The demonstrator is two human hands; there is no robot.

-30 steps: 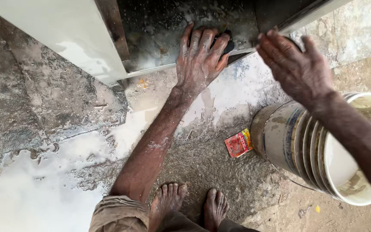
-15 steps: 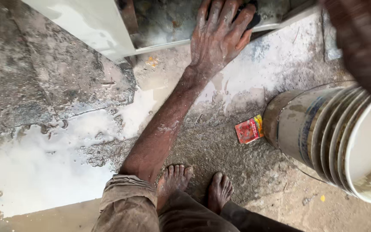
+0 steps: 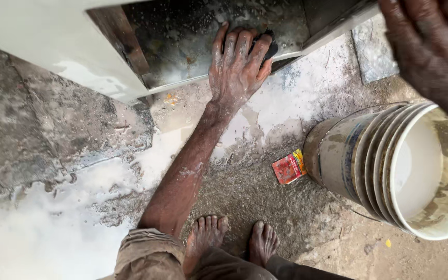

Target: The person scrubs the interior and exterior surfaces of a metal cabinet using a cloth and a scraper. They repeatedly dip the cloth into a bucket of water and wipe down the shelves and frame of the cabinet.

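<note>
Head view, read from nine o'clock across to three. Milky white wash water pools over the rough grey concrete floor at seven to nine o'clock. Above it, at eleven o'clock, stands a cream-painted metal panel, with a rusted brown upright at its inner edge.

At twelve o'clock the left hand lies palm down, fingers spread, pressed on a dark scrubbing pad that shows only beyond the fingertips. The pad sits on the wet, speckled dark metal surface just above the pale lower rail.

Judgement: scrubbing here is done well with flat, even pressure, overlapping strokes, and the pad kept wet and worked fully into the rail corner.

Bare feet stand at six o'clock. A small red sachet lies on the floor just beside a dirty white plastic bucket, tipped on its side at four o'clock, holding whitish liquid.

At one to two o'clock the right hand hangs above the bucket, cropped by the frame; it appears empty and loosely open, though its fingertips are out of view.
</note>
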